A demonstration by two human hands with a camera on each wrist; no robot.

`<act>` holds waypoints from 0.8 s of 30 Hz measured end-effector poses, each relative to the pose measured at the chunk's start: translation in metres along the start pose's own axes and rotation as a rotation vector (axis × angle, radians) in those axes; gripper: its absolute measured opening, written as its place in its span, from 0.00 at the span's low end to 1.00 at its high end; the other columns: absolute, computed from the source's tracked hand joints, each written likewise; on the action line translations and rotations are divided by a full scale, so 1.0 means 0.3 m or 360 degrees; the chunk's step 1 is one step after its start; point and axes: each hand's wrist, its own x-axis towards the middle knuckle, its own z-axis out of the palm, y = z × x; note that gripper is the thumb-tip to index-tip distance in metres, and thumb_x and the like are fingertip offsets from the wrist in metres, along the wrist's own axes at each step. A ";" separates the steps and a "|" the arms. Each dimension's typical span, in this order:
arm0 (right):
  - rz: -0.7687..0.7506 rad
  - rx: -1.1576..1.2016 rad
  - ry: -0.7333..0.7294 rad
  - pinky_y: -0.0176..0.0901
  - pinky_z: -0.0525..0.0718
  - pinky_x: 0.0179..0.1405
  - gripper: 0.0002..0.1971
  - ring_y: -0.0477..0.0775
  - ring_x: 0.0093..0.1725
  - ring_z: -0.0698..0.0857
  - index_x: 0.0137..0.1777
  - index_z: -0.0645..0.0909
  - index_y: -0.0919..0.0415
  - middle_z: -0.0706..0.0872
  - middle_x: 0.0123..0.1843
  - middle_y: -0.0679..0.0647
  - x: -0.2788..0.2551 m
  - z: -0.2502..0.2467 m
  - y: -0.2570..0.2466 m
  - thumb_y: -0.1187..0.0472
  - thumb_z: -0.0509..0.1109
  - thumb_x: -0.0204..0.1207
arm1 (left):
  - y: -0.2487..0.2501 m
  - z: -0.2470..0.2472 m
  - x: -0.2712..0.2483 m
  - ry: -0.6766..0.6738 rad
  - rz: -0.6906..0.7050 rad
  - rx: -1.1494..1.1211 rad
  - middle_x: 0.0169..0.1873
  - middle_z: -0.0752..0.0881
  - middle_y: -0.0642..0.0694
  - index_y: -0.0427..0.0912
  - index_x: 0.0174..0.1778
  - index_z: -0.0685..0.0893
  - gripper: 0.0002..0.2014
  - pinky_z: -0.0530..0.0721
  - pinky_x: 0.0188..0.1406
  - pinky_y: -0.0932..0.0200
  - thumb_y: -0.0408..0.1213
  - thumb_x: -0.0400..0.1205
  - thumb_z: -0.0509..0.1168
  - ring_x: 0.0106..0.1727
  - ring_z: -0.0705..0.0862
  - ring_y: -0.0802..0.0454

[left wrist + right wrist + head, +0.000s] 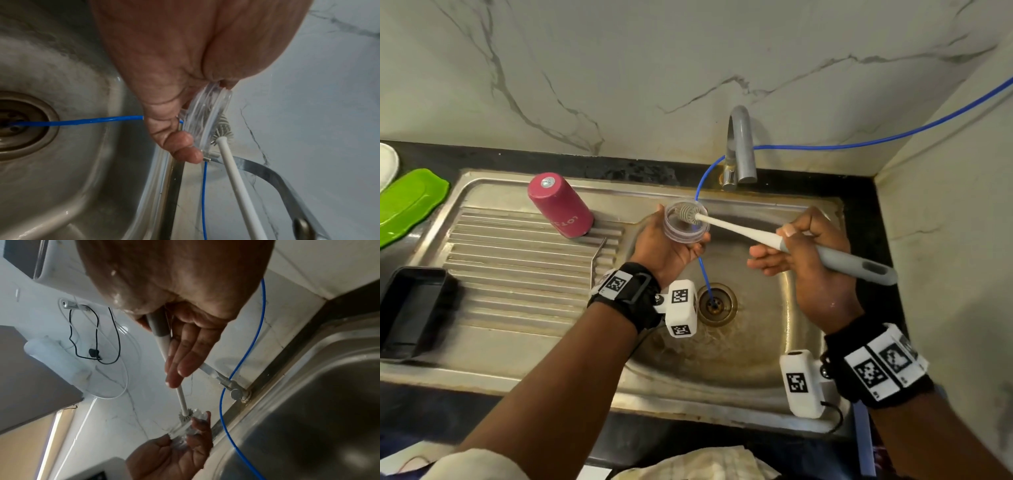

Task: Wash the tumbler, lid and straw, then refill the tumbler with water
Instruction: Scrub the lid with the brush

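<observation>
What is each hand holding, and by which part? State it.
The left hand holds the clear lid by its rim. The right hand grips the brush by its grey handle, its head against the lid.

The head view is evenly lit and fairly bright, with soft daylight-like light and no hard shadows. Dull glare lies on the steel sink and a small highlight on the tap. Straight lines bow toward the edges, and the far corners look soft. Both wrist views are dimmer and grainy. In the left wrist view the palm fills the top, blurred. In the right wrist view the sink basin falls into deep shadow, while the wall behind is pale and washed out.
</observation>
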 end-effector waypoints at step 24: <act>0.0023 -0.0027 -0.0070 0.54 0.92 0.35 0.14 0.73 0.41 0.95 0.44 0.73 0.59 0.94 0.42 0.69 0.088 -0.065 -0.069 0.61 0.60 0.94 | 0.025 -0.022 -0.017 0.0142 0.0219 0.0641 0.54 0.86 0.32 0.43 0.73 0.79 0.31 0.78 0.30 0.54 0.65 0.88 0.54 0.38 0.84 0.38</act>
